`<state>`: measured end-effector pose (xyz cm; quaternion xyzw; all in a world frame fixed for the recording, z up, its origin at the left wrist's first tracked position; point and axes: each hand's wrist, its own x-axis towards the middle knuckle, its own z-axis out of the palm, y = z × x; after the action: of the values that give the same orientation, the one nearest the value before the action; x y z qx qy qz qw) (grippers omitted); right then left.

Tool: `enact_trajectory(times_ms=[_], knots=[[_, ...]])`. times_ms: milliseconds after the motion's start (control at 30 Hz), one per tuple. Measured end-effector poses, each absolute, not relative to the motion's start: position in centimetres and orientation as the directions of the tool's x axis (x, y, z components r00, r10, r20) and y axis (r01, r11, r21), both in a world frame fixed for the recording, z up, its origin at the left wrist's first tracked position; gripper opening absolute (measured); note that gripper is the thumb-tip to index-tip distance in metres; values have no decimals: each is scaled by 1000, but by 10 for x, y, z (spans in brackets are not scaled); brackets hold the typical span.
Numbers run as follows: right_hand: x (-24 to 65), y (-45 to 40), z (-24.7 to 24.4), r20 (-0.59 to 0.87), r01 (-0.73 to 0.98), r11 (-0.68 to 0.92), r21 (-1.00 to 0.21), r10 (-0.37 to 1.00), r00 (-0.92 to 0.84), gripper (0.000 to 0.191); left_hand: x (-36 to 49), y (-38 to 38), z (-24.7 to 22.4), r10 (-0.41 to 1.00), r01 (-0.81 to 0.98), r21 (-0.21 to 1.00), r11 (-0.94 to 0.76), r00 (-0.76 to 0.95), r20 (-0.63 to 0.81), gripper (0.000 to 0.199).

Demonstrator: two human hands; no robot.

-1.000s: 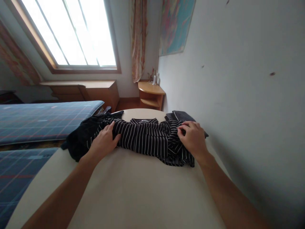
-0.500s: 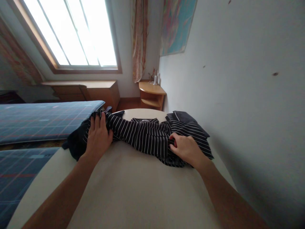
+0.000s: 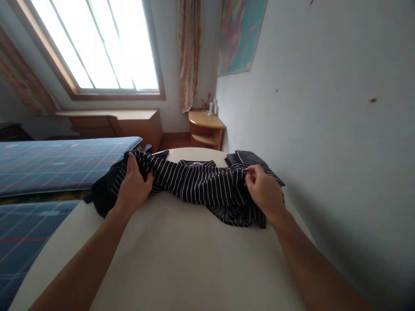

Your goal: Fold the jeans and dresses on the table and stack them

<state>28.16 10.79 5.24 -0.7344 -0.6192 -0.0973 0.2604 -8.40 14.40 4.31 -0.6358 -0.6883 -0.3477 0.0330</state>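
A black shirt with white stripes (image 3: 194, 183) lies bunched across the far half of a cream round table (image 3: 181, 259), its collar pointing away from me. At its left end, my left hand (image 3: 133, 188) rests on the cloth with fingers stretched out and the thumb apart. My right hand (image 3: 266, 190) is closed, pinching an edge of the shirt at the right and holding it a little raised. Loose folds hang below that hand onto the tabletop. Dark folded clothing (image 3: 251, 158) lies behind my right hand, and a dark garment (image 3: 105, 194) sits beside my left wrist.
Blue plaid padded surfaces (image 3: 65, 166) stand close at the left of the table. A white wall (image 3: 340, 151) runs along the right. Beyond the table are a wooden corner shelf (image 3: 207, 120), a low wooden desk (image 3: 139, 114) and a bright window (image 3: 106, 47).
My right hand has moved right and away from me, drawing the shirt's edge up with it. My left hand has turned onto its side, staying in about the same place.
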Motion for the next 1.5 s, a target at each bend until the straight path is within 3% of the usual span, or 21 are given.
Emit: enact_trajectory(times_ms=[100,200,467,667,800,967,1133,1233,1333,1433,1500], knots=[[296,114,49,575,912,-74,-402,755,315,28,-89,145,49,827,874,482,-58,-228,514,90],[307,123,39,585,887,-26,-462,742,327,32,-97,149,48,865,864,503,-20,-237,441,89],[299,126,27,382,937,-57,-344,903,195,43,-100,148,38,959,922,377,82,-177,223,81],[291,122,24,271,977,-57,-205,956,113,52,-95,138,44,952,971,190,144,-188,242,75],[292,124,19,258,976,25,-216,966,32,50,-95,136,42,933,978,135,158,-193,304,75],[287,121,24,291,967,36,-251,956,40,43,-92,141,39,887,978,208,19,-112,448,74],[274,113,39,425,952,110,-286,905,24,27,-81,138,48,776,916,213,-339,145,614,57],[266,108,41,449,915,295,-276,881,-149,25,-70,129,54,734,807,223,-547,334,591,44],[258,104,35,391,795,563,-227,800,-454,33,-62,124,55,722,711,256,-655,489,489,40],[253,104,24,263,690,694,-206,719,-644,46,-63,125,50,767,770,227,-596,462,446,35],[251,106,19,216,704,687,-183,726,-653,38,-68,128,44,812,858,143,-493,395,430,40]])
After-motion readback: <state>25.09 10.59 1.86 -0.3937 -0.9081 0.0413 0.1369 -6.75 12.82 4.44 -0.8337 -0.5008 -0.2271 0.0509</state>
